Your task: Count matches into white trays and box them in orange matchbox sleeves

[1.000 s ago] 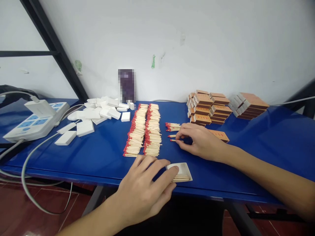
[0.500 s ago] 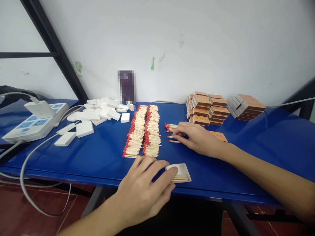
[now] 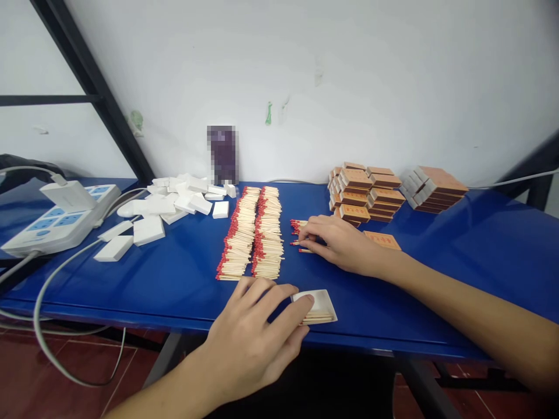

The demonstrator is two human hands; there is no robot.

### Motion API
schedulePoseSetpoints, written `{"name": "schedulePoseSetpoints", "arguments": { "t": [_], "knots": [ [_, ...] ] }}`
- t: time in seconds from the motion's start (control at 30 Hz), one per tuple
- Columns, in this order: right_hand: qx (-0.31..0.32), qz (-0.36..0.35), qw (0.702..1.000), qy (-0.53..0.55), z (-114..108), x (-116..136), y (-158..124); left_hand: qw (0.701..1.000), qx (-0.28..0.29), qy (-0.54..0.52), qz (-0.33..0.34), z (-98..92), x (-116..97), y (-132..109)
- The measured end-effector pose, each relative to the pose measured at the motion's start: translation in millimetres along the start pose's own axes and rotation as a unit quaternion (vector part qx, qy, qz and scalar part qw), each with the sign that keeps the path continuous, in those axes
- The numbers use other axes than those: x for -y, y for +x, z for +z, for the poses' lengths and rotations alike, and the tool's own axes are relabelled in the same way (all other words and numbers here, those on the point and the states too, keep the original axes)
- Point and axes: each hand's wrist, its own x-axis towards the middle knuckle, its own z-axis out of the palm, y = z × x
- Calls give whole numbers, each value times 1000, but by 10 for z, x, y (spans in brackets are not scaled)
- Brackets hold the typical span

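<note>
My left hand rests near the front edge of the blue table, fingers apart, its fingertips touching a white matchbox tray that holds a few matches. My right hand lies farther back with fingers curled over a small loose bunch of red-tipped matches, pinching at them. Two long rows of red-tipped matches lie just left of that hand. One orange matchbox sleeve lies flat behind my right wrist.
Stacks of orange matchboxes and a tilted grey-orange row stand at the back right. A heap of white trays lies at the back left. A white power strip with grey cables sits far left.
My right hand has slid a little left toward the loose bunch of matches. My left hand stays on the white tray.
</note>
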Motion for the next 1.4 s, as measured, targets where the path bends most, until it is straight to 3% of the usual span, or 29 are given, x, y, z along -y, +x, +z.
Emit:
{"name": "schedulePoseSetpoints", "arguments": {
  "t": [0.5, 0.63, 1.0, 1.4],
  "knots": [
    [25, 12, 999, 19, -138, -58, -133, 1000, 1, 0, 0, -3, -4, -5],
    [-17, 18, 999, -26, -122, -94, -116, 1000, 0, 6, -1, -1, -1, -9],
    [26, 26, 993, -109, -55, -59, -66, 1000, -1, 5, 1, -2, -6, -16],
    [-19, 49, 998, 25, -45, -81, -39, 1000, -6, 14, -1, -19, -2, 9]
  ]
}}
